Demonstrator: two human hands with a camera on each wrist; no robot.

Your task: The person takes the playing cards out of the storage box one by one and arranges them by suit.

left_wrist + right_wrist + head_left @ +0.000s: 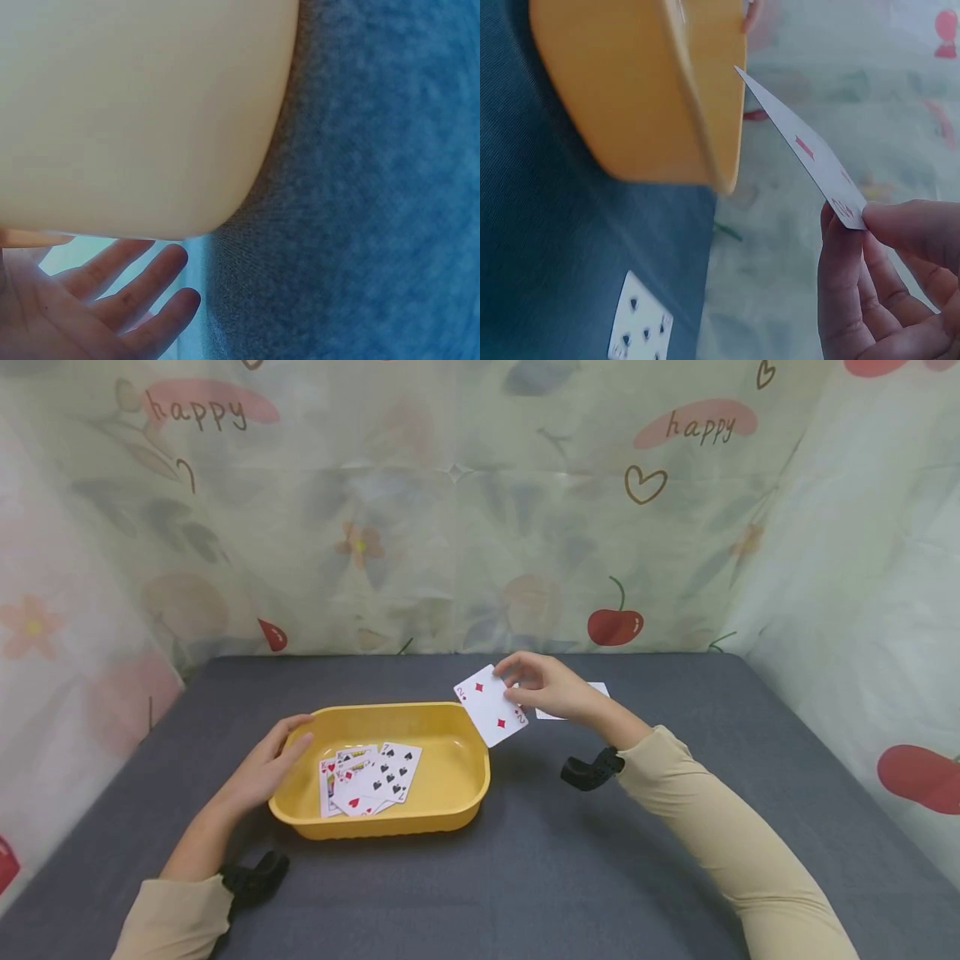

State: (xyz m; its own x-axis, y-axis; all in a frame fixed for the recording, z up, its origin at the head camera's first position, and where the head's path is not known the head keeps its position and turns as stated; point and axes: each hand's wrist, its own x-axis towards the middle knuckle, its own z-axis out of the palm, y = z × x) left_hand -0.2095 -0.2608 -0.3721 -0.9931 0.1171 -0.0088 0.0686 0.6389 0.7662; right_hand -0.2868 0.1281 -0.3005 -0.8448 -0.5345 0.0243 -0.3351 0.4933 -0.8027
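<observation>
My right hand (547, 685) pinches a two of diamonds playing card (487, 700) between thumb and fingers, face toward me, tilted beside the right end of a yellow tray (457, 777). In the right wrist view the card (810, 150) appears nearly edge-on. My left hand (270, 760) rests at the tray's far left corner, thumb over the rim. Its other fingers (142, 289) stretch loosely past the tray's outer wall in the left wrist view. Inside the tray, several face-up cards overlap, with a seven of spades (396, 768) at the right of the pile.
On the dark grey tablecloth (525, 877), a white spade card (641, 319) lies face up, partly hidden behind my right hand in the head view. Patterned cloth (450, 527) hangs at the back and both sides of the table. Each wrist wears a black band (592, 768).
</observation>
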